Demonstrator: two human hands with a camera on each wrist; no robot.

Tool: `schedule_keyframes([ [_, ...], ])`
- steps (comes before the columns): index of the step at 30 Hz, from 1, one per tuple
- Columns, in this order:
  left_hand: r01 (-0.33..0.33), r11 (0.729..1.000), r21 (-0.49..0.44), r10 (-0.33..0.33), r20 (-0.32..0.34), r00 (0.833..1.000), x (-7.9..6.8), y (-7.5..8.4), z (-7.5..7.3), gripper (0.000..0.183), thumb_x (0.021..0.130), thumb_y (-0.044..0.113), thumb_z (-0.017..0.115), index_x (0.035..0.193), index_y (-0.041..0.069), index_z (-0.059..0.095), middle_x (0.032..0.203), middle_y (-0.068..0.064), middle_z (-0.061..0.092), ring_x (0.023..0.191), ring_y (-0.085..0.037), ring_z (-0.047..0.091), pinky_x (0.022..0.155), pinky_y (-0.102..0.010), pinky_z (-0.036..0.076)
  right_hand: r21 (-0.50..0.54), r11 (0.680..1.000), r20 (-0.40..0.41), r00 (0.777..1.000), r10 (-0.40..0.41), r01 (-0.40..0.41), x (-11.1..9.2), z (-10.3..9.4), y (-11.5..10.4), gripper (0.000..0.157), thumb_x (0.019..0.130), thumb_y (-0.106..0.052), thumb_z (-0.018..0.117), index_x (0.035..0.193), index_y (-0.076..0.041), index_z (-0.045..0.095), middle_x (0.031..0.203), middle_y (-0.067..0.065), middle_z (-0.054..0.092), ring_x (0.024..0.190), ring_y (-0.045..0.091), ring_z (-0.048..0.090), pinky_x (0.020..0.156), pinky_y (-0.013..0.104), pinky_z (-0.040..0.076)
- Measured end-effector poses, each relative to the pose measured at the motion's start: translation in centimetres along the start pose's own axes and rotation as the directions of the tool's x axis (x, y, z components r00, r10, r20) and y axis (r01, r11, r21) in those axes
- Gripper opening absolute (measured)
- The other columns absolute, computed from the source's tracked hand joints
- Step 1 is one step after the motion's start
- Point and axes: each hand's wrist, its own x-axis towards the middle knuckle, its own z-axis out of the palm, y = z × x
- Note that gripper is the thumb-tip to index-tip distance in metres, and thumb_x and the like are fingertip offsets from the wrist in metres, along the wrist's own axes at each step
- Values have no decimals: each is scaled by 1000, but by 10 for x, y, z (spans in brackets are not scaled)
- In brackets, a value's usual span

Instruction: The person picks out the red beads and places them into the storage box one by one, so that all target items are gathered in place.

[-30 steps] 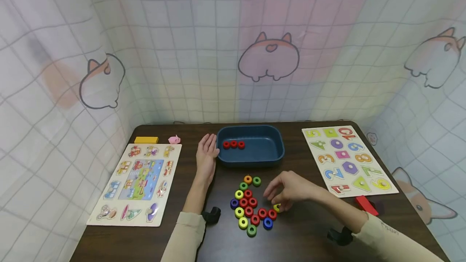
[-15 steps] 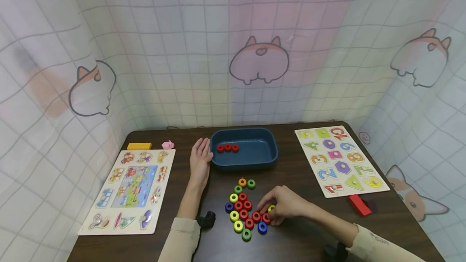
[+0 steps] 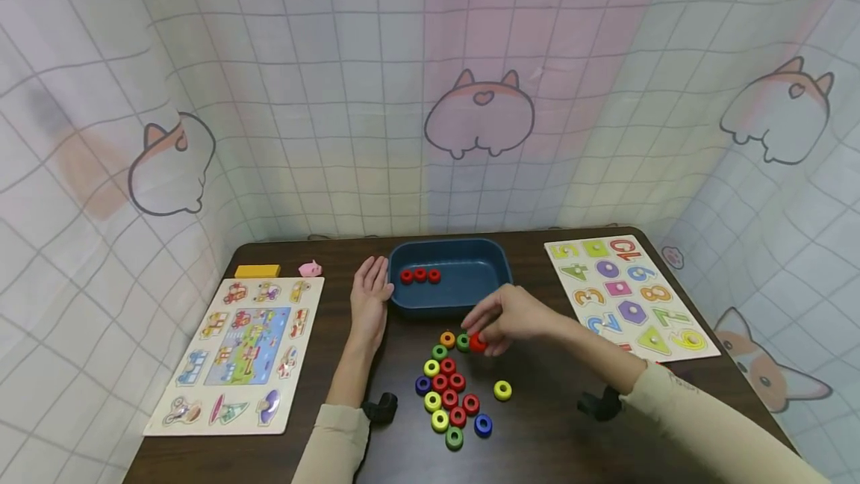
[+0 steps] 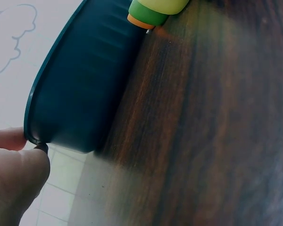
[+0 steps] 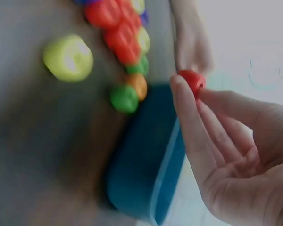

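A red ring is pinched between the thumb and fingertips of my right hand, raised near the front of the blue tray. The right wrist view shows the same red ring at the fingertips. Three red rings lie inside the tray at its left. My left hand rests beside the tray's left end with straight fingers, its thumb touching the rim in the left wrist view. In front of the tray lie several loose rings: red, yellow, green, blue and orange.
A picture puzzle board lies at the left, with a yellow block and a pink pig figure behind it. At the right is a number puzzle board, partly covered by my right forearm. A patterned curtain surrounds the table.
My right hand has picked a red ring from beside the yellow one and carried it up and away toward the tray. The left hand stays beside the tray. The head view has shifted slightly.
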Motion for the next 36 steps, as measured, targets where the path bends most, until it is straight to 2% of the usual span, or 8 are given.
schedule_keyframes([
  [4, 1, 1000, -10, -1, -9, 1000, 1, -1, 1, 68, 90, -22, 42, 149, 7, 26, 154, -12, 34, 145, -23, 30, 117, -34, 25, 8, 1000, -8, 1000, 6, -5, 35, -30, -10, 26, 86, 5, 67, 109, -5, 73, 103, 17, 72, 78, 39, 72, 70, 52, 59],
  [8, 9, 1000, 2, -9, -12, 1000, 1, 0, -2, 67, 92, -21, 41, 149, 9, 26, 154, -11, 33, 145, -23, 29, 117, -36, 23, -2, 999, -50, 997, 51, -51, 77, -49, -8, 26, 84, 5, 69, 108, -5, 73, 101, 16, 73, 80, 39, 72, 73, 52, 58],
  [14, -1, 1000, -11, 1, -20, 1000, 0, 0, -2, 66, 91, -21, 42, 149, 7, 27, 153, -12, 34, 145, -23, 30, 118, -39, 23, -37, 994, -147, 985, 92, -98, 126, -57, 6, 31, 83, 5, 69, 114, 2, 70, 100, 17, 73, 81, 39, 72, 77, 53, 57],
  [21, 1, 1000, -5, -1, -12, 1000, 1, -1, 1, 65, 92, -20, 42, 148, 9, 29, 153, -9, 36, 144, -20, 32, 117, -38, 24, -14, 995, -226, 969, 96, -101, 152, -55, 25, 32, 84, 7, 67, 116, 3, 69, 100, 21, 72, 85, 39, 71, 76, 49, 59],
  [25, -11, 1000, 3, 11, 1, 1000, 1, -2, 5, 66, 91, -21, 43, 148, 8, 29, 153, -10, 35, 144, -21, 32, 117, -35, 24, 3, 997, -232, 969, 79, -81, 149, -51, 31, 35, 86, 7, 65, 121, 1, 67, 106, 21, 71, 87, 37, 71, 76, 47, 59],
  [29, -28, 1000, 13, 28, -8, 1000, 1, -2, 5, 68, 90, -23, 42, 149, 6, 27, 153, -13, 34, 144, -23, 32, 116, -33, 26, -85, 996, -267, 963, -25, 2, 132, -45, 26, 33, 88, 2, 67, 121, -2, 68, 105, 19, 72, 84, 32, 72, 72, 42, 60],
  [33, -19, 1000, 7, 19, -24, 1000, 1, -1, 2, 68, 89, -24, 42, 149, 7, 28, 153, -13, 35, 144, -24, 31, 115, -31, 28, -173, 980, -265, 954, -138, 94, 100, -32, 7, 27, 88, -5, 70, 114, -6, 71, 105, 16, 72, 85, 30, 72, 72, 43, 60],
  [36, -9, 1000, 9, 10, -30, 999, 1, -1, 2, 68, 89, -23, 42, 148, 8, 29, 153, -12, 35, 144, -24, 32, 115, -31, 28, -174, 976, -213, 963, -165, 128, 71, -19, -7, 22, 87, -8, 72, 109, -11, 73, 104, 12, 73, 84, 29, 72, 73, 47, 60],
])
